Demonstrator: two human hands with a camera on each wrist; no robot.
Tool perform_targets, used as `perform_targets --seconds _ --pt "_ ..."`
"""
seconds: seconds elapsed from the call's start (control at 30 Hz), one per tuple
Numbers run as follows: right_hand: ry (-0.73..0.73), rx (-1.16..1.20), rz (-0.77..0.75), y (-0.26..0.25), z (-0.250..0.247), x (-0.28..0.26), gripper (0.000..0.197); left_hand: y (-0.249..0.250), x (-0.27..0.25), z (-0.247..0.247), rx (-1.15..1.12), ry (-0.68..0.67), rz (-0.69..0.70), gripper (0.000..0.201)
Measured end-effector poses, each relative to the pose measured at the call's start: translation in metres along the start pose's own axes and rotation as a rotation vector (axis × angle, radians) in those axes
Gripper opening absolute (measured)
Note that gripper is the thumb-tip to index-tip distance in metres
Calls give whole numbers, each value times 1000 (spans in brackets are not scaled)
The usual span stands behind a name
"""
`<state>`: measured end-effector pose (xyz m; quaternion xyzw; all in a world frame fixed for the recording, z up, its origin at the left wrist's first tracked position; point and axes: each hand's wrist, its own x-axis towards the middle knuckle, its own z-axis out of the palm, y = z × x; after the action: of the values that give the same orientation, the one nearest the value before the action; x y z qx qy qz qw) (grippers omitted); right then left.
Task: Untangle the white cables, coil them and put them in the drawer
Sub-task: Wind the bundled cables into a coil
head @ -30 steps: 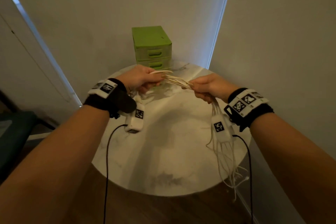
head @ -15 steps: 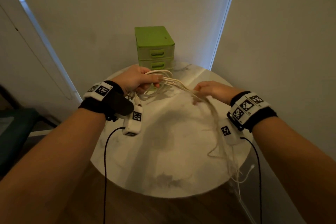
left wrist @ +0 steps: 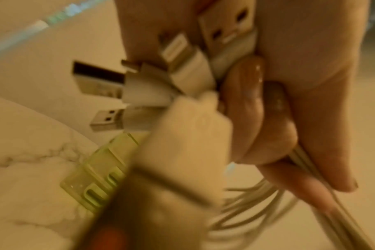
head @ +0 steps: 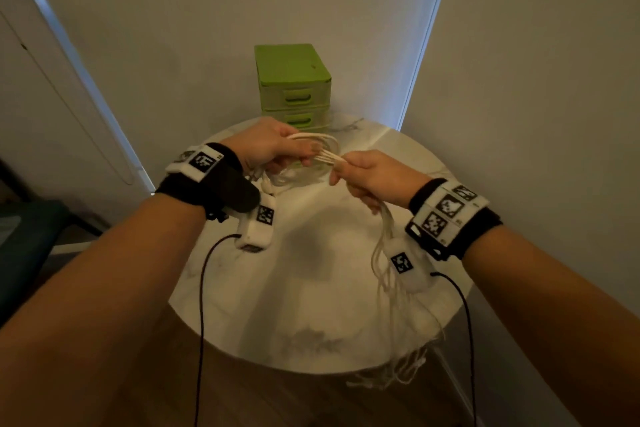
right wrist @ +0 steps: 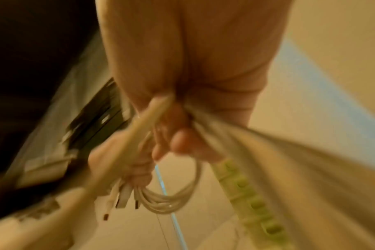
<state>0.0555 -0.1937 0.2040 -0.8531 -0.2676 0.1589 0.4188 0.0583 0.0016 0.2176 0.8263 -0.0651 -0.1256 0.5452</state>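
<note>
A bundle of several white cables (head: 327, 158) stretches between my two hands above the round marble table (head: 311, 288). My left hand (head: 273, 149) grips the coiled end; its wrist view shows the USB plugs (left wrist: 109, 118) sticking out past the curled fingers (left wrist: 257, 121). My right hand (head: 363, 177) grips the same bundle a little to the right, and the loose tails (head: 398, 315) hang down from it over the table's front right edge. The right wrist view is blurred; it shows the coil (right wrist: 173, 199) hanging from the left hand.
A green drawer unit (head: 294, 87) with shut drawers stands at the table's far edge against the wall. Walls close in behind and to the right. Black wires from the wrist cameras (head: 207, 288) hang down in front of the table.
My right hand has come back up and left along the cables toward the left hand, and it grips the bundle again. The loop at the left hand has grown slightly.
</note>
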Motion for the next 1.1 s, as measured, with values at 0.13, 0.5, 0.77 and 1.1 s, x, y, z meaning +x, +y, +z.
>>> perform_targets --seconds 0.13,0.5,0.77,1.1 --pt "86 -105 -34 10 -5 -3 30 -3 1 -8 -13 -10 -13 24" --pt "122 -119 -16 36 -21 -9 26 -12 0 -25 -116 41 -53 30" --pt "392 -153 -140 7 -32 12 26 -19 3 -7 -427 -72 -94 55" --pt "574 -54 -60 40 -11 30 24 -11 3 13 -969 -180 107 62"
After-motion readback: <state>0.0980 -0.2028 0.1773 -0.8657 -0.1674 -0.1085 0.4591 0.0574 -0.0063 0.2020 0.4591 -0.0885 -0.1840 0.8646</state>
